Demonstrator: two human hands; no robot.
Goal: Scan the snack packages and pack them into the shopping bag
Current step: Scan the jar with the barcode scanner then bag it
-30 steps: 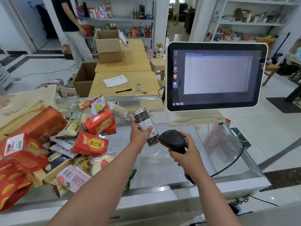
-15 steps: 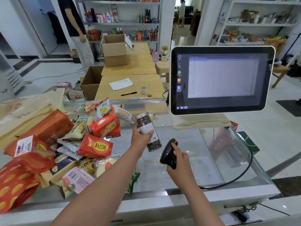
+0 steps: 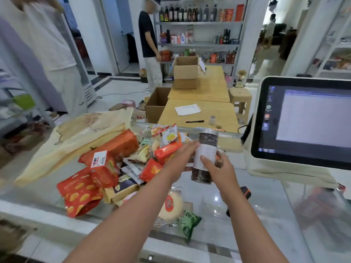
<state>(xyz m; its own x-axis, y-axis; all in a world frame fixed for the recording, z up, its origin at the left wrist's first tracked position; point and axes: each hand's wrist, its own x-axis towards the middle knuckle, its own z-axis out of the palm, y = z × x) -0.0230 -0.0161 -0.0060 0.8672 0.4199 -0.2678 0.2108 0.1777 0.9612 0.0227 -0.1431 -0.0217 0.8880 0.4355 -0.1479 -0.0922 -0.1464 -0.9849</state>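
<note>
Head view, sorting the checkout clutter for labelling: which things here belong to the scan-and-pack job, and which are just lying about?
Part of the job:
- jar, held by left hand and right hand
- snack packages
- cloth bag
- scanner, lying on the counter
- screen

Just lying about:
- cardboard boxes
- paper
- pen

Jar (image 3: 204,158): clear wall, dark reddish-brown contents, white label with fine dark print. Snack packages (image 3: 117,162): mostly orange-red; one bag (image 3: 80,194) red with yellow-orange oval shapes; one box (image 3: 103,168) red with a white barcode label; one round pack (image 3: 171,207) pale yellow with a red label; one pouch (image 3: 189,223) green with white lettering. Shopping bag (image 3: 79,135): cream with dark lettering. Scanner (image 3: 245,193): black with an orange patch. Monitor (image 3: 303,122): black bezel, white housing, pale window on a dark screen.
</note>
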